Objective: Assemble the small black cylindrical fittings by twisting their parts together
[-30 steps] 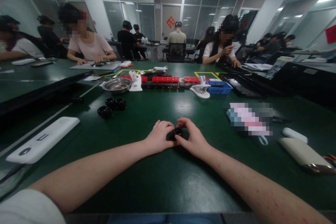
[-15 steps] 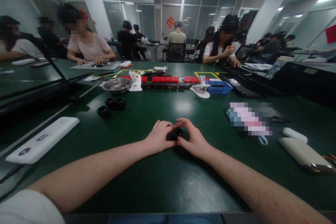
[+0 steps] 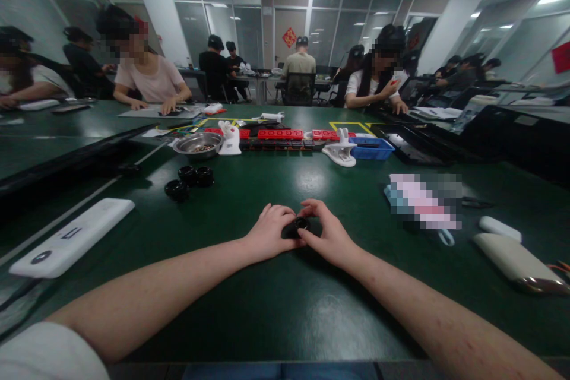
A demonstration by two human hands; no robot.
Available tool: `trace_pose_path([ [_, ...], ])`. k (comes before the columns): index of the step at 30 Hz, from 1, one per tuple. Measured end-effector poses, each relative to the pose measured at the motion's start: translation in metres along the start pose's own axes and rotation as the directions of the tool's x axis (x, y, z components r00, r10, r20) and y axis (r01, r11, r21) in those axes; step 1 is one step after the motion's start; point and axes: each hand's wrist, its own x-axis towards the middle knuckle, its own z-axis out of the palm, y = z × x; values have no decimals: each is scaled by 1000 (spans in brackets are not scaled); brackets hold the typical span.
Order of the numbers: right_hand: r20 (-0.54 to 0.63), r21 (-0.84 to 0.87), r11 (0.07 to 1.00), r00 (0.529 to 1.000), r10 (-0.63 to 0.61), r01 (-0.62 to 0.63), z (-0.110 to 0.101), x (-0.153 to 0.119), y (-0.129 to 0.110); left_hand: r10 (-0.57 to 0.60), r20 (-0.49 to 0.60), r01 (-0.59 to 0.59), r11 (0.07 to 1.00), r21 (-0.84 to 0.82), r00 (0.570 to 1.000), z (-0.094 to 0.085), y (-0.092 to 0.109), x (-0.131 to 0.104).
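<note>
Both hands are at a small black part with a round hollow top [image 3: 301, 224], low over the green table [image 3: 267, 320] in front of me. My left hand [image 3: 270, 230] curls around its left side, thumb along the near edge. My right hand [image 3: 328, 230] closes on the round top from the right, with thumb and fingers on its rim. My fingers hide much of the part's lower body. Several similar black round parts [image 3: 177, 189] stand in a cluster farther left.
A white power bank [image 3: 73, 237] lies left; a beige case [image 3: 519, 258] and blurred pouch [image 3: 421, 202] lie right. Beyond stand a metal bowl [image 3: 198, 145], white clips [image 3: 342, 151], a red power strip [image 3: 280, 135] and blue basket [image 3: 371, 148]. Co-workers sit across the table.
My right thumb and fingers have shifted slightly on the round top, showing more of its opening. My left hand stays put. The raised black panel at far left has come down.
</note>
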Motion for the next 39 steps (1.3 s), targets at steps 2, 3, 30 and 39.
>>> trace_pose_path([
  [2, 41, 30, 999, 998, -37, 36, -1, -1, 0, 2, 1, -2, 1000, -4, 1000, 0, -1, 0],
  [3, 43, 26, 999, 998, -44, 42, -1, -1, 0, 1, 1, -1, 1000, -3, 1000, 0, -1, 0],
  [30, 44, -29, 999, 998, -41, 42, 0, -2, -2, -16, 15, 16, 1000, 12, 1000, -1, 0, 0],
  [39, -16, -48, 997, 998, 65, -65, 1, 1, -4, -3, 4, 3, 1000, -2, 1000, 0, 1, 0],
])
